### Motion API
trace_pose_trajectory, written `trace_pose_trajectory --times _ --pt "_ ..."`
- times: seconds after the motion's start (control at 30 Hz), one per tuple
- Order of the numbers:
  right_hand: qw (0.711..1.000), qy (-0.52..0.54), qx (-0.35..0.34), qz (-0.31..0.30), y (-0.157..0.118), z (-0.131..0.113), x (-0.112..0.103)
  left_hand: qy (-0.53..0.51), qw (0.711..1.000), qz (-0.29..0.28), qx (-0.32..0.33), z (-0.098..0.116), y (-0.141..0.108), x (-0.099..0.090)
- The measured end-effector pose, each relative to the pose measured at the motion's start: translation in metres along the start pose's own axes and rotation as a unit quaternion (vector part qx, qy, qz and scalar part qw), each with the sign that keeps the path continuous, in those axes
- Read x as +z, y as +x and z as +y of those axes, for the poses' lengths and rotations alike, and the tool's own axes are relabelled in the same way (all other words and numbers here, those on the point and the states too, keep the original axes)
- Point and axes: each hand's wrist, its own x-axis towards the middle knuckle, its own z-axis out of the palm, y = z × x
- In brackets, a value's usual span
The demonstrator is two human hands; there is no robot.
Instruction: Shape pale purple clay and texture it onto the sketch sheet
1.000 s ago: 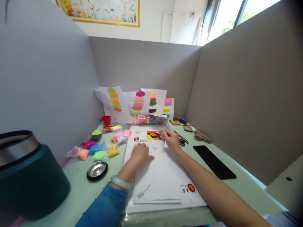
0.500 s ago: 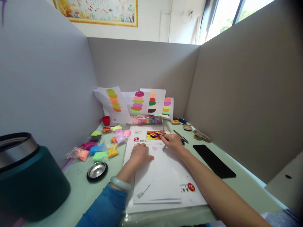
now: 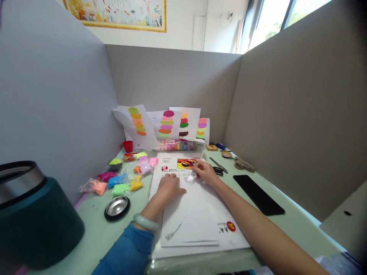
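- The paper sheets (image 3: 197, 217) on the worktop (image 3: 97, 233) run under both hands; their near edge blurs.
- Left hand (image 3: 169, 187), fingers released, rests flat on the paper.
- Right hand (image 3: 207, 172) fingers pinch a clear fork (image 3: 195, 170), partly hidden.
- A faint lilac clay dab (image 3: 187, 179), beneath the tines, hard to make out.

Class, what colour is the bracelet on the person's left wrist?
The bracelet is pale green, seen in the head view, just above the blue sleeve.

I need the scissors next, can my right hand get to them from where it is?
Probably yes: the scissors lie just beside the right hand, nothing between, though it holds a fork.
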Motion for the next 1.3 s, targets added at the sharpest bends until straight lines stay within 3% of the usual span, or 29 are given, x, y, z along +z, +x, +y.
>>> trace_pose_trajectory --times 0.17,0.43,1.3 --pt "0.997 0.05 0.037 0.045 0.001 -0.002 0.007 -0.002 1.0 0.004 0.002 -0.002 0.001 0.002" --pt "0.995 0.014 0.07 0.071 0.003 0.0 0.018 0.001 1.0 0.003 0.005 -0.002 0.001 0.002" --pt "0.992 -0.061 0.08 0.076 0.002 0.002 0.018 0.0 1.0 0.003 0.003 0.0 -0.001 0.0"
